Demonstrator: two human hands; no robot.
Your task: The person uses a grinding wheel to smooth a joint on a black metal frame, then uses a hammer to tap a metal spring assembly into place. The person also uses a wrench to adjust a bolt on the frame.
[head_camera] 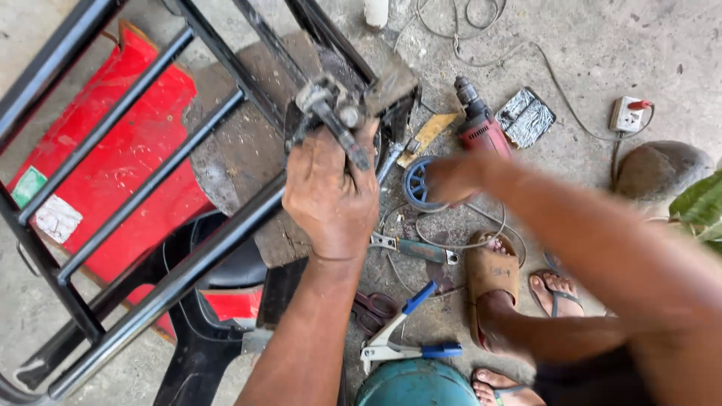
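View: single head camera, worn above the work.
Facing: almost straight down onto a concrete floor (pixel 602 45).
Nearness: close; left hand (pixel 331 192) fills mid-frame, right hand (pixel 451 177) blurred just beside it.
Edges: black frame (pixel 150 188) crossing left, feet at bottom.
Shared: nothing, one view only.

- Both arms are bare from above the elbow down; no sleeve, glove, watch or ring shows on either.
- The left hand (pixel 331 192) carries dark grime over its knuckles and back.
- The right hand (pixel 451 178) is blurred, so its detail cannot be made out.
- A tan slide sandal (pixel 490 272) with a wide strap is on one foot.
- Dark shorts (pixel 587 380) show at the lower right.
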